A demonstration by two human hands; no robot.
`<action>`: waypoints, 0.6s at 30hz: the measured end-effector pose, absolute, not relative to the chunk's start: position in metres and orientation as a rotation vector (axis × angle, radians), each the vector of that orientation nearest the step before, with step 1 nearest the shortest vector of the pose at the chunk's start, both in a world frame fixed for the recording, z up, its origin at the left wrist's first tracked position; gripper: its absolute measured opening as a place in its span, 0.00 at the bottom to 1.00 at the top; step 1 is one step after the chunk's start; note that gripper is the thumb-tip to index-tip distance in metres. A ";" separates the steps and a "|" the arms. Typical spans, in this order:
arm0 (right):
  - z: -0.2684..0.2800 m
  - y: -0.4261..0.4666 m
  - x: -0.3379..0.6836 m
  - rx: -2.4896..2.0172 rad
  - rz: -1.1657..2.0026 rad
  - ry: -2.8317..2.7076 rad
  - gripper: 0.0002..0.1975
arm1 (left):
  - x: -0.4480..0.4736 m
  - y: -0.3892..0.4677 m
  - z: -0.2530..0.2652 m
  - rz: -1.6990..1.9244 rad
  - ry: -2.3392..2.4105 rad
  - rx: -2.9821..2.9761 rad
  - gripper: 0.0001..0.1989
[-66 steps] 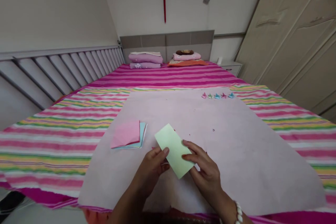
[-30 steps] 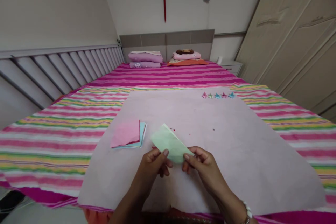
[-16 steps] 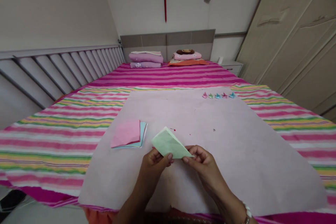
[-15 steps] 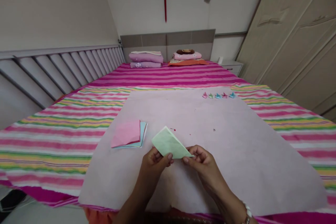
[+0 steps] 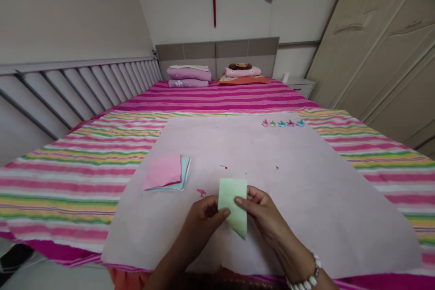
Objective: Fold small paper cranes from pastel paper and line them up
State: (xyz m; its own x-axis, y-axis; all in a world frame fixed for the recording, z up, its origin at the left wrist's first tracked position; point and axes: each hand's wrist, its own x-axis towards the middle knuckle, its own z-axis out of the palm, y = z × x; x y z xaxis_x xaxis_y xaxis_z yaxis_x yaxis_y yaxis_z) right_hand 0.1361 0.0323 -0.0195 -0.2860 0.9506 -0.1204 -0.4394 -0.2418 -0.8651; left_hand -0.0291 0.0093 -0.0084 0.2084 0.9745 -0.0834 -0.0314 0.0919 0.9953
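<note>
A folded piece of light green paper is held above the pale sheet, its pointed corner hanging toward me. My left hand pinches its left edge, thumb on the front face. On the other side, my right hand grips the right edge, its thumb also lying on the front. The fingers behind the paper are partly hidden. To the left lies a stack of square paper, pink on top with light blue beneath.
A large pale sheet covers the middle of the striped bedspread. Several small folded paper shapes stand in a row at its far right. Small red marks show near the paper. Folded bedding rests by the headboard.
The green paper has been turned, so its point now hangs downward instead of toward the right. My right hand has shifted its hold up along the edge. A red mark beside the paper is uncovered.
</note>
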 end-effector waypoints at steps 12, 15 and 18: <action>-0.022 0.035 0.140 -0.847 1.710 -0.893 0.10 | -0.030 0.010 -0.003 1.053 1.098 1.084 0.11; -0.024 0.035 0.141 -0.817 1.725 -0.901 0.08 | -0.032 0.009 -0.005 1.060 1.086 1.075 0.12; -0.024 0.035 0.141 -0.802 1.743 -0.944 0.07 | -0.032 0.009 -0.007 1.061 1.084 1.064 0.13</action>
State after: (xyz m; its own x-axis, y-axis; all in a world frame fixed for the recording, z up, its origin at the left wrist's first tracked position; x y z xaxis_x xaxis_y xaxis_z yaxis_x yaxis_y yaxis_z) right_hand 0.1412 0.0348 -0.0237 -0.3218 0.9418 -0.0978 -0.4326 -0.2382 -0.8696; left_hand -0.0318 0.0091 -0.0073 0.1437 0.9795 -0.1415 -0.1204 0.1592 0.9799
